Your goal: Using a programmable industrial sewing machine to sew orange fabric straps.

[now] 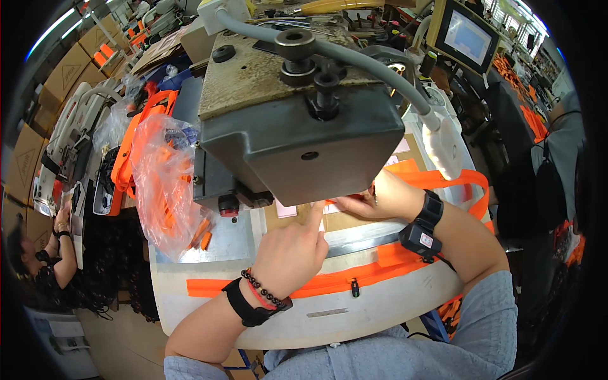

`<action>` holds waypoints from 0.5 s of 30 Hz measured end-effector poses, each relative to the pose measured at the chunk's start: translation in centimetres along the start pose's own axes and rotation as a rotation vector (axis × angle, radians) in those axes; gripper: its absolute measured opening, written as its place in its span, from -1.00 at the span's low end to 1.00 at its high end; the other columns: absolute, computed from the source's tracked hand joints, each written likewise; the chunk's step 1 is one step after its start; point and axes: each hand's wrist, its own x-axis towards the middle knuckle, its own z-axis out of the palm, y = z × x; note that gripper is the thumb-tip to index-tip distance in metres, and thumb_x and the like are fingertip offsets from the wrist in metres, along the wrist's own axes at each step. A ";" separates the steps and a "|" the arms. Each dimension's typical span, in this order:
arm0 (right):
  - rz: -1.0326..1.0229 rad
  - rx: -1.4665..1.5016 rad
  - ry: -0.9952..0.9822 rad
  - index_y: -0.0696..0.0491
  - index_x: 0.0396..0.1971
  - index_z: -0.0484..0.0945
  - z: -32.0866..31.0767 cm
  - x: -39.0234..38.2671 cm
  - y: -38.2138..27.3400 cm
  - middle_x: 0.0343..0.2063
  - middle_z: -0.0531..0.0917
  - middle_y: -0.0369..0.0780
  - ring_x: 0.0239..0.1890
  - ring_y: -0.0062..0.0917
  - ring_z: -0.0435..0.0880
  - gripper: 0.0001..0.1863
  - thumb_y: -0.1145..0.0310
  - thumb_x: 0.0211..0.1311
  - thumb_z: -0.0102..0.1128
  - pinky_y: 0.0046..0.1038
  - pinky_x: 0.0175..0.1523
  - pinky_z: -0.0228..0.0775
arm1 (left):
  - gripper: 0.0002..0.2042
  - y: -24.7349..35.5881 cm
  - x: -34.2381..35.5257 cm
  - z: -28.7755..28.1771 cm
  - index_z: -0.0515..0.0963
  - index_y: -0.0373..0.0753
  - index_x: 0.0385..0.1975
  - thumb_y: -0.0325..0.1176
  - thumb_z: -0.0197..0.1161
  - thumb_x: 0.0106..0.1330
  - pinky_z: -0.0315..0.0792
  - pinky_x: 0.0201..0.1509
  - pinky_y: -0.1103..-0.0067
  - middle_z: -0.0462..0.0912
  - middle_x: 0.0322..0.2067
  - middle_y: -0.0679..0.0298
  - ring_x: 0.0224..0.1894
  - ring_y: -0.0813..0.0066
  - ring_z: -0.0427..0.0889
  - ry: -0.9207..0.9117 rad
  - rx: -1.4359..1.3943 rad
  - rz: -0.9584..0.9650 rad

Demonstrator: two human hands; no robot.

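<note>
An industrial sewing-type machine with a dark grey head [310, 158] stands over the worktable and hides part of the work beneath it. My left hand [291, 250] reaches under its front edge, index finger stretched out and the other fingers curled, holding nothing visible. Beside that fingertip, my right hand [373, 201] has thumb and fingers closed around the end of an orange strip [329, 202]; its fingers are partly hidden by the head. Nearer me, a long orange zipper tape [316, 285] with a black slider [355, 288] lies across the table, under my left wrist.
A clear plastic bag [161, 183] of orange pieces sits left of the machine. An orange band [468, 178] loops behind my right forearm. A lamp [441, 149] hangs on a grey cable at right. A screen [467, 35] stands behind; another person [54, 253] works at far left.
</note>
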 end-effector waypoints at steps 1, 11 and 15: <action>0.031 0.014 -0.002 0.11 -0.20 0.63 0.0 -0.1 0.1 -0.27 0.60 -0.12 -0.21 -0.21 0.60 -0.77 0.46 0.10 0.31 -0.30 -0.10 0.51 | -0.50 0.0 0.1 0.0 0.30 -0.29 0.24 -0.32 0.13 0.29 0.48 -0.48 0.25 0.60 -0.63 0.13 -0.59 0.09 0.61 0.004 -0.008 0.003; 0.140 0.241 0.020 0.18 -0.49 0.60 0.7 -0.5 1.4 -0.47 0.52 -0.16 -0.38 -0.28 0.55 -0.96 0.53 0.03 0.26 -0.34 -0.25 0.44 | -0.50 0.0 0.1 0.2 0.30 -0.31 0.24 -0.32 0.13 0.29 0.49 -0.45 0.26 0.60 -0.62 0.11 -0.57 0.11 0.62 0.012 -0.021 0.006; 0.107 0.213 0.028 0.19 -0.54 0.59 0.5 -0.3 1.0 -0.49 0.50 -0.18 -0.42 -0.31 0.54 -0.97 0.55 0.02 0.24 -0.36 -0.28 0.42 | -0.49 0.0 0.1 0.0 0.30 -0.33 0.24 -0.31 0.13 0.29 0.49 -0.45 0.26 0.60 -0.61 0.10 -0.57 0.11 0.62 -0.004 -0.006 -0.004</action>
